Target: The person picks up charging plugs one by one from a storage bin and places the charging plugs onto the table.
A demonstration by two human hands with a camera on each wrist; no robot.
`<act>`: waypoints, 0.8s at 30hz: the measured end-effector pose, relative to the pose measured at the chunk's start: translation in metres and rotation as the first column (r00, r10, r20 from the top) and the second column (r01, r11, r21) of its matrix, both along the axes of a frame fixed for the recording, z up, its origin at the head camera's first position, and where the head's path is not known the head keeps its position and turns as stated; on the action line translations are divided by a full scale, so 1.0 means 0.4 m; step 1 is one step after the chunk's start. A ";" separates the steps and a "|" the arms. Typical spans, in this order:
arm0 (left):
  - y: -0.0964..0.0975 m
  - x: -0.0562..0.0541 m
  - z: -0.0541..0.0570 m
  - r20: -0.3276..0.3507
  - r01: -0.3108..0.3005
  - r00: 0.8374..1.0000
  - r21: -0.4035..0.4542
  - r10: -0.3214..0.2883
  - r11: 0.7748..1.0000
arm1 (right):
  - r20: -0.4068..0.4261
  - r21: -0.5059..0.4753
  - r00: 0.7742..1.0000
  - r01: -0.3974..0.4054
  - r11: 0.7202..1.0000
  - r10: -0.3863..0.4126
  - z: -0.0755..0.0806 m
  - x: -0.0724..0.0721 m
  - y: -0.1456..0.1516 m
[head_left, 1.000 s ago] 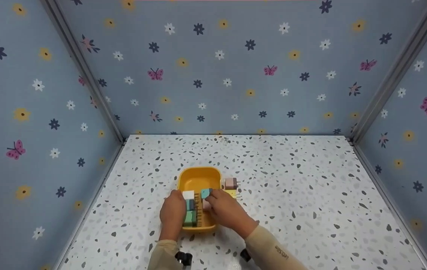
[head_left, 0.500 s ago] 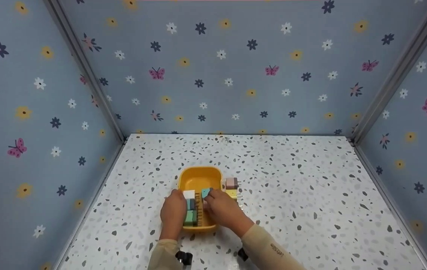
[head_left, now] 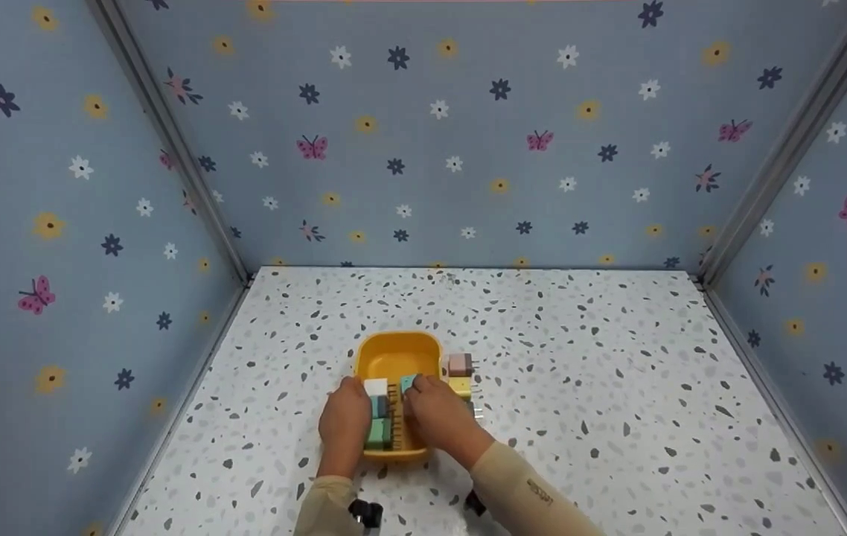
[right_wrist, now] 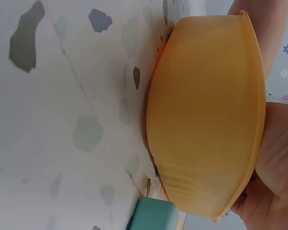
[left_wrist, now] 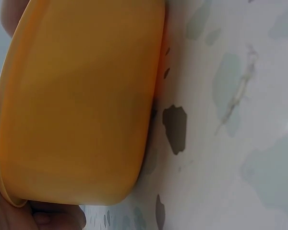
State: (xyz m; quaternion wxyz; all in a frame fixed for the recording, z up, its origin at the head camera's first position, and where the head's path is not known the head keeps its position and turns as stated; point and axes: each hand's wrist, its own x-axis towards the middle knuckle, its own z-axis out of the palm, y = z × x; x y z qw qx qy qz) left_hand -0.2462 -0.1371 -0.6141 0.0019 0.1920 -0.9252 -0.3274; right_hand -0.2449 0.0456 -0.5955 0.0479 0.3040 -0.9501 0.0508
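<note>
Left hand (head_left: 345, 423) at the left rim of the yellow bin (head_left: 399, 357), fingers hooked under the lip, gripping it. Right hand (head_left: 440, 417) reaches over the right rim, fingers bent down into the bin at the turquoise block (head_left: 408, 383); fingertips mostly hidden, can't tell if they pinch it. Hands apart, bin between them, flat on the white speckled tabletop (head_left: 580, 387).

Bin: smooth, plastic-looking, rounded corners, thin flared rim, ribbed patch low on the wall in right wrist view. Inside left, a column of boxy blocks: white block (head_left: 376, 386), blue-grey block (head_left: 379, 406), green block (head_left: 377, 433), thin dark prongs pointing right. Turquoise one sits across from the white one.

Outside, just beside the right wall: pink block (head_left: 459, 364), yellow block (head_left: 460, 386), both pronged; teal block (right_wrist: 153, 214), matte, soft-edged, shows in right wrist view.
</note>
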 end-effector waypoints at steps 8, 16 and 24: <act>0.000 -0.004 -0.002 0.027 -0.011 1.000 0.019 0.010 1.000 | -0.013 0.029 1.000 0.017 0.999 -0.017 -0.006 -0.006 -0.013; -0.001 -0.002 -0.001 0.005 0.001 1.000 0.023 -0.001 1.000 | 0.082 0.040 0.996 0.039 0.998 -0.042 -0.006 -0.021 -0.018; -0.003 0.001 -0.007 -0.030 0.007 1.000 0.014 -0.007 1.000 | -0.013 0.068 1.000 0.000 0.998 0.001 -0.017 -0.027 -0.018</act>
